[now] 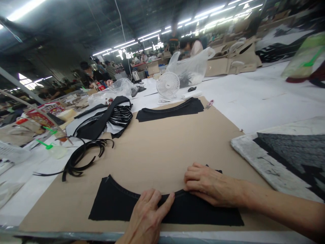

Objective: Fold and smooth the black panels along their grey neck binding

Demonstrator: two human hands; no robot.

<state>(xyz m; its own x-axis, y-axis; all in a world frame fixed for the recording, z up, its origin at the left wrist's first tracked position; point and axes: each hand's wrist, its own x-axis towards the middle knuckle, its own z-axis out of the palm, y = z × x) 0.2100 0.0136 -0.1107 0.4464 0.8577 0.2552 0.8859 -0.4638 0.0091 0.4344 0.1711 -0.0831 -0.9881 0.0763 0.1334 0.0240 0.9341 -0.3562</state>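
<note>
A black fabric piece (203, 210) with a curved upper edge lies flat on a tan sheet (162, 149), close to the table's front edge. On its middle rests my left hand (149, 211), fingers down on the cloth and thumb stretched along the curve. My right hand (205, 183) has its fingers bent together at the curved edge, to the right of the left thumb, and grips the fabric there. Its fingertips are partly hidden. A folded strip runs along the curve. Farther back on the sheet is a similar black piece (170, 110).
Black strips (81, 159) curl at the left beside stacked black pieces (106, 118). Behind stand a small white fan (168, 84) and a plastic bag (193, 66). A whitish board (254, 152) with dark fabric lies right. Green-tipped bottles (54, 149) stand left; people work in the background.
</note>
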